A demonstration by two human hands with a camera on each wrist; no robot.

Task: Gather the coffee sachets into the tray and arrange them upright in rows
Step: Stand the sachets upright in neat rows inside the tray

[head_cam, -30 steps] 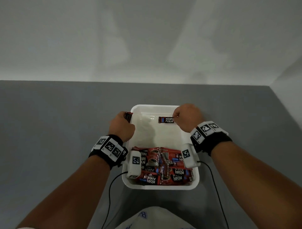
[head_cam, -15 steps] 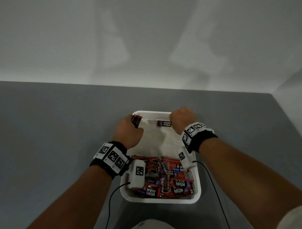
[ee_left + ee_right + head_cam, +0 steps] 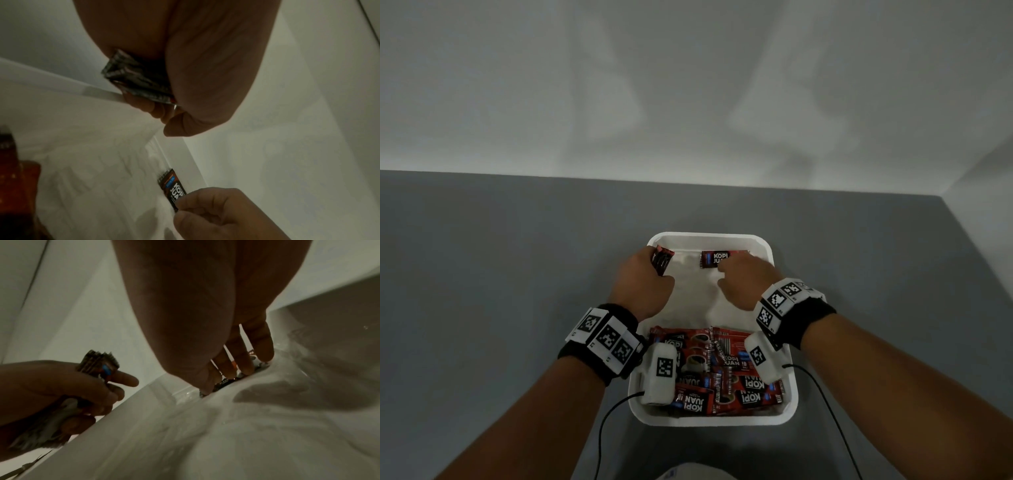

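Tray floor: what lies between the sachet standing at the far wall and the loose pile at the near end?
Nothing: the head view shows bare white tray floor between that sachet and the pile.

A big gray table (image 3: 482, 274) fills the bottom part of the head view. Behind the table stands a plain white wall (image 3: 688, 85). Soft gray shadows lie on the wall above the table. At the table's right side another white wall (image 3: 989, 212) meets it at a corner. The light is dim and soft.
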